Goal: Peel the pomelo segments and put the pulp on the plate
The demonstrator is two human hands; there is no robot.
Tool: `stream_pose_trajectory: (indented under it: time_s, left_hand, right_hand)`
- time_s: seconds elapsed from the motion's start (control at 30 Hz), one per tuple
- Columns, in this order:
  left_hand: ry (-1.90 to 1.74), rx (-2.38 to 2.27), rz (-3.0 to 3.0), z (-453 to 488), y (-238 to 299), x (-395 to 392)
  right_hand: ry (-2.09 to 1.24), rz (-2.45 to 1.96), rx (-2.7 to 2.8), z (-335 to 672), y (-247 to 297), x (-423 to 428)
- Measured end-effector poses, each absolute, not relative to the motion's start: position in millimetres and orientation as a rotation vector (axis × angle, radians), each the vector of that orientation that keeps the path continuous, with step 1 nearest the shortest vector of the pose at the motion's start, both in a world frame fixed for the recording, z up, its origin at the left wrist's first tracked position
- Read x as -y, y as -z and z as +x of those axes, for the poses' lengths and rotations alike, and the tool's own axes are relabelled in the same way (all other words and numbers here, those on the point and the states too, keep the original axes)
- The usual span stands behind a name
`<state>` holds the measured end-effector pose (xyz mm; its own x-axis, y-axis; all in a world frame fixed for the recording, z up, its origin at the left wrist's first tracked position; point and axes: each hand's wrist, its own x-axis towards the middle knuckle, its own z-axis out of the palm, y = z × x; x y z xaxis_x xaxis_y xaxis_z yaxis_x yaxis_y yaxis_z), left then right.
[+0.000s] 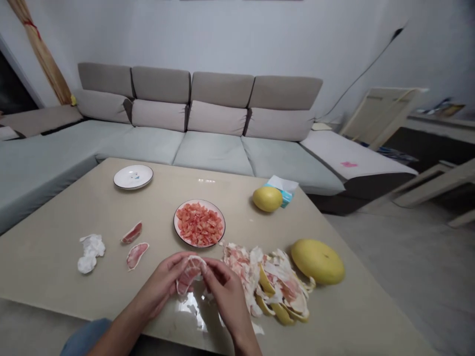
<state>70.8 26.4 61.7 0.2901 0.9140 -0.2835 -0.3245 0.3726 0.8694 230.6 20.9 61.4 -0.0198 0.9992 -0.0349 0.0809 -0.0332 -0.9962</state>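
Both my hands hold one pink pomelo segment (190,275) above the near edge of the table. My left hand (166,277) grips its left side, and my right hand (222,277) pinches its upper right end between thumb and fingers. White membrane runs along the segment's curved edge. Just beyond my hands is a black-rimmed plate (175,231) heaped with red pomelo pulp (200,223). Two more segments, one upper (131,233) and one lower (137,255), lie to the left. A pile of peel and membrane (274,287) spreads beside my right hand.
A whole yellow pomelo (318,261) rests right of the peel, and a smaller yellow fruit (267,199) farther back by a tissue pack (284,189). Crumpled tissue (91,252) lies at left. A white plate (132,177) stands at the back left. A sofa (211,148) lines the far side.
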Motion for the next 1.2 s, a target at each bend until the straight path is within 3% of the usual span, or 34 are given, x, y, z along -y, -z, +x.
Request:
stream_pose_trajectory:
  time_s: [0.2, 0.6, 0.9, 1.1, 1.2]
  left_hand:
    - [-0.872, -1.105, 1.005, 64, -54, -17]
    - [-0.825, -1.153, 1.122, 60, -61, -13]
    - [-0.544, -0.8, 0.761, 56, -65, -12]
    - [-0.891, -1.037, 1.288, 64, -56, -10]
    - [-0.891, -0.987, 1.326, 64, -54, -13]
  right_hand:
    - [-1.008, -1.34, 1.529, 225, -52, 1]
    - [-1.042, -1.504, 1.343, 219, -59, 3]
    - [-1.617, -1.26, 0.997, 225, -62, 2]
    - [-1.702, -1.155, 0.91, 229, -57, 1]
    - [-1.721, -1.081, 0.844, 231, -57, 1]
